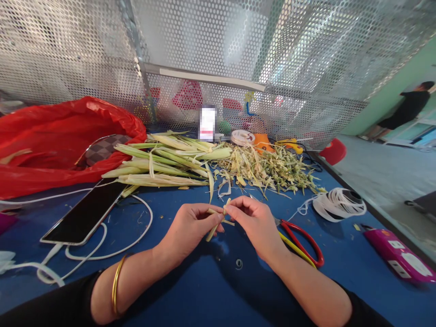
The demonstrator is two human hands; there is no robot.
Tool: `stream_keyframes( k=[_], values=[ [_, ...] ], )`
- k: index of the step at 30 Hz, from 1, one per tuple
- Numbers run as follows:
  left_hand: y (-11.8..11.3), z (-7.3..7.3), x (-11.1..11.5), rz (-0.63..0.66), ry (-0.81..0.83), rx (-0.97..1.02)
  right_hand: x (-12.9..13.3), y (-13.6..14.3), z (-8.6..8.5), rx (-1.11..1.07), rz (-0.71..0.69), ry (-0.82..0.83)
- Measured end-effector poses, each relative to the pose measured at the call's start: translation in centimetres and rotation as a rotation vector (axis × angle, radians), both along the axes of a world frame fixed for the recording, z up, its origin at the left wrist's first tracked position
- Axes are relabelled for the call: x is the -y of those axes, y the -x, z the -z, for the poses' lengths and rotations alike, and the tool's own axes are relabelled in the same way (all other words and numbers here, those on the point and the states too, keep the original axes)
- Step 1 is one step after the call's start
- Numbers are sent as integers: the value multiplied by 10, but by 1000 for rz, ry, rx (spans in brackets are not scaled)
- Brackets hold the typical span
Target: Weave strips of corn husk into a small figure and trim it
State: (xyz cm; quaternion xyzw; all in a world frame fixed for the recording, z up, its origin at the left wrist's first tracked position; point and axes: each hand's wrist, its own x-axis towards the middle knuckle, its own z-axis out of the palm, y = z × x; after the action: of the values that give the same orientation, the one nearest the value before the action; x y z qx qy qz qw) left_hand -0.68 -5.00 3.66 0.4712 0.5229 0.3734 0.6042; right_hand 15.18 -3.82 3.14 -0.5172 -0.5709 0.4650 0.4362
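Above the middle of the blue table, my left hand (196, 221) pinches a few narrow pale-yellow strips (211, 233) that look like corn husk. My right hand (254, 222) pinches the same strips at their upper end, close to my left fingertips. The strips cross one another, with short ends sticking out between the hands. Just behind them lies a bundle of long green-white corn husks (170, 156). To its right spreads a heap of small cut husk pieces (265, 165). Red-handled scissors (318, 256) lie beside my right wrist, partly hidden by it.
On the left are a red plastic bag (112, 118), a phone (85, 213) and a white cable (150, 218). A spool of white string (339, 204) and a magenta packet (395, 250) lie on the right. Perforated metal panels (204, 41) stand behind. A person (407, 109) is far right.
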Motion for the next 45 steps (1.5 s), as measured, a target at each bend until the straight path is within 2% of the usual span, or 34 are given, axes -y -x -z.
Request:
stream_keyframes(
  k=[3, 11, 19, 28, 35, 38, 41, 45],
  values=[
    [-1, 1, 0, 18, -21, -59, 1, 0, 0, 52, -18, -18],
    [0, -2, -2, 26, 4, -37, 1, 1, -3, -124, -77, 50],
    [0, 0, -2, 21, 8, 15, 1, 1, -1, -159, -83, 76],
    [-1, 3, 1, 48, -67, -172, 2, 3, 3, -68, -67, 114],
    [1, -1, 1, 9, -110, -213, 4, 4, 3, -241, -71, 158],
    [0, -1, 0, -17, -139, -208, 3, 4, 4, -311, -119, 207],
    [1, 2, -1, -10, -184, -203, 0, 1, 1, -192, -141, 147],
    [2, 2, 0, 30, -227, -289, -3, -4, -6, 142, -168, -101]
  ],
)
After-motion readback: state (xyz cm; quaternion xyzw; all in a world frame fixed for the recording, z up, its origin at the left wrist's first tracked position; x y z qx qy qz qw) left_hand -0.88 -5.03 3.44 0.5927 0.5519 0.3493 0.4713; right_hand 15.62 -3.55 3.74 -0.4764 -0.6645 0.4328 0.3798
